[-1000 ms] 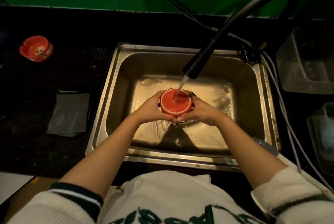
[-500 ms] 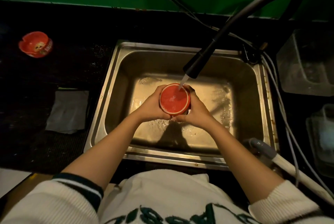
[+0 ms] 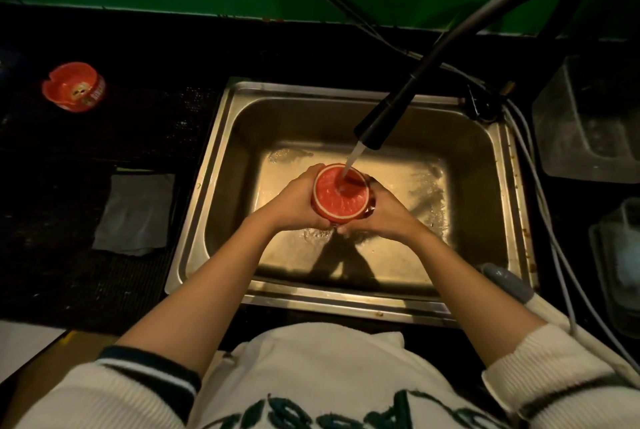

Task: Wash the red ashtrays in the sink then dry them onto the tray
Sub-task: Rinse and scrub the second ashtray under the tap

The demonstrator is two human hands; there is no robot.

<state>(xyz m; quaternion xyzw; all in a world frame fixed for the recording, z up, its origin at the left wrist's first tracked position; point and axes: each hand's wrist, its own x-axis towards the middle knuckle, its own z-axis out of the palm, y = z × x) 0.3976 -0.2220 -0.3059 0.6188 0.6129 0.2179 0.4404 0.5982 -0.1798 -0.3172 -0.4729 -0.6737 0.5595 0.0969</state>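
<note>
The underside of the red ashtray (image 3: 341,194) and the fingers behind it are hidden. It is held above the sink (image 3: 221,193) basin, between both hands: left hand (image 3: 294,203) at its 9 o'clock, right hand (image 3: 384,214) at its 3 o'clock, each curled around the side wall. Its round patterned face tilts up toward the faucet (image 3: 388,117), under the water stream. A second ashtray (image 3: 73,86) sits on the counter at 10 o'clock.

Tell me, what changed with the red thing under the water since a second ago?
The round red ashtray with the white rim turned in both hands, tipping its face further up toward the camera. The left hand and right hand kept gripping it under the black tap's stream. The other red ashtray stayed on the counter.
</note>
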